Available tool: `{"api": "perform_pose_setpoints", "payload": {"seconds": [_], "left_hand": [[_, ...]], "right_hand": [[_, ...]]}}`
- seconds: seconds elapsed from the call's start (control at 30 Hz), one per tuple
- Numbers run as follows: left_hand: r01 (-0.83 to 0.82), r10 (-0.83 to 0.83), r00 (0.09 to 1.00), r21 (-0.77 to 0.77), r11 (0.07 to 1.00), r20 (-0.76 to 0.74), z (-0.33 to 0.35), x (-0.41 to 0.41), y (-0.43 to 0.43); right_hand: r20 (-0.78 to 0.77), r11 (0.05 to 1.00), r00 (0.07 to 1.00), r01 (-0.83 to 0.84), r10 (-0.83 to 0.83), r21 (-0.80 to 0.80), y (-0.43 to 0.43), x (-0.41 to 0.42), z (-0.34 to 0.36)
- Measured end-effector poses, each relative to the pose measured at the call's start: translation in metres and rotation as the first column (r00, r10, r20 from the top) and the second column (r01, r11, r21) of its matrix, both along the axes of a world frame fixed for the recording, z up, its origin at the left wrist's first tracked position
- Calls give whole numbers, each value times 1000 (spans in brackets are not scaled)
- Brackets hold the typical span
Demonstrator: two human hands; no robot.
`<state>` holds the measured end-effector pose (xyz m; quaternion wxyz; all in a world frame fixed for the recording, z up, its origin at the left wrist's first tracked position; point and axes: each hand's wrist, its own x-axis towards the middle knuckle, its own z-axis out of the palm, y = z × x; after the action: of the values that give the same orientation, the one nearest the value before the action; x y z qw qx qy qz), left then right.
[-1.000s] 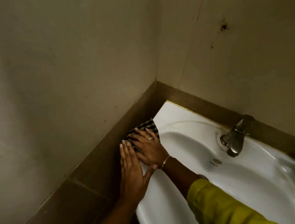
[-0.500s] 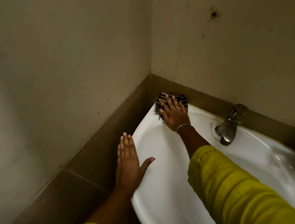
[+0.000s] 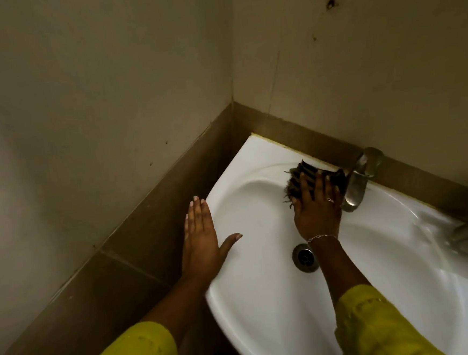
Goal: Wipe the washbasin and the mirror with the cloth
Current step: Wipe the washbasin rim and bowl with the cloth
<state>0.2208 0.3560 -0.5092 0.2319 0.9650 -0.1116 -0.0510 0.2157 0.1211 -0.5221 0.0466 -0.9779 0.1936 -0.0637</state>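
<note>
The right hand (image 3: 315,213) lies flat with fingers spread, pressing the dark striped cloth (image 3: 308,181) against the back rim of the white washbasin (image 3: 265,301), just beside the metal tap (image 3: 355,187). The left hand (image 3: 201,241) holds nothing, palm down and fingers straight, resting on the basin's left edge.

both forearms wear loose sleeves of a mustard-yellow cloth, the left sleeve (image 3: 134,353) and the right sleeve (image 3: 379,325) each ending short of the wrist with a soft, slightly puckered hem (faint stitching shows along it). the right hand (image 3: 317,212) carries a thin silvery bracelet (image 3: 322,237) at the wrist and a ring (image 3: 330,200) on one finger. the left hand (image 3: 201,241) has short, pale nails.
</note>
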Motion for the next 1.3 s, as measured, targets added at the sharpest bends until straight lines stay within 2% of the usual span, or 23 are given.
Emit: {"api": "perform_pose_setpoints", "payload": {"seconds": [0.13, 0.33, 0.4, 0.5, 0.6, 0.67, 0.77, 0.83, 0.9, 0.97, 1.0, 1.03, 1.07, 1.1, 1.17, 1.23, 1.3], "left_hand": [[0, 0, 1000, -14, 1000, -8, 1, 2, -1], [-6, 5, 1000, -73, 997, -12, -2, 2, 3], [-13, 13, 1000, -113, 993, -5, -3, 2, 3], [-25, 25, 1000, -155, 988, -4, -4, 1, 2], [-47, 47, 999, -202, 978, -1, -5, -1, 1], [-57, 63, 998, -232, 971, 20, -6, -1, 1], [-70, 84, 996, -285, 956, 40, -7, 0, 0], [-64, 84, 995, -317, 946, 51, -9, 1, 0], [-63, 89, 994, -355, 933, 58, -10, 0, 0], [-80, 108, 993, -388, 918, 52, -10, 0, 0], [-92, 120, 992, -405, 910, 44, -10, 0, 0], [-107, 136, 990, -427, 898, 38, -9, -1, 0], [-119, 151, 988, -454, 883, 36, -8, -2, 0], [-124, 161, 986, -484, 866, 36, -7, -3, 1], [-120, 166, 986, -542, 832, 35, -5, -6, 2], [-158, 190, 982, -607, 779, -11, -2, -8, 6], [-213, 217, 973, -636, 742, -73, 0, -6, 11]], "right_hand": [[-11, 999, 999, -43, 42, -26, 6, 30, 1], [-33, 941, 942, -335, 334, -40, 47, 81, 4], [-63, 864, 866, -500, 496, -62, 61, 90, 5], [-58, 659, 661, -750, 748, -45, 79, 88, 10], [24, 487, 487, -870, 873, -81, 92, 73, 8], [68, 440, 435, -891, 898, -113, 99, 62, 3], [72, 423, 419, -904, 905, -59, 100, 54, 0], [21, 423, 425, -904, 905, 63, 99, 57, 4], [71, 414, 458, -851, 886, 323, 99, 62, 14], [243, 420, 667, -667, 704, 615, 104, 61, 27], [336, 466, 772, -606, 539, 645, 110, 60, 29], [398, 559, 829, -559, 393, 612, 118, 60, 28], [397, 667, 864, -496, 311, 557, 129, 60, 27], [329, 761, 900, -423, 287, 492, 141, 62, 24], [90, 886, 957, -289, 276, 362, 164, 66, 16], [-10, 931, 979, -188, 201, 313, 179, 68, 12], [-29, 937, 989, -129, 146, 324, 185, 67, 11]]}}
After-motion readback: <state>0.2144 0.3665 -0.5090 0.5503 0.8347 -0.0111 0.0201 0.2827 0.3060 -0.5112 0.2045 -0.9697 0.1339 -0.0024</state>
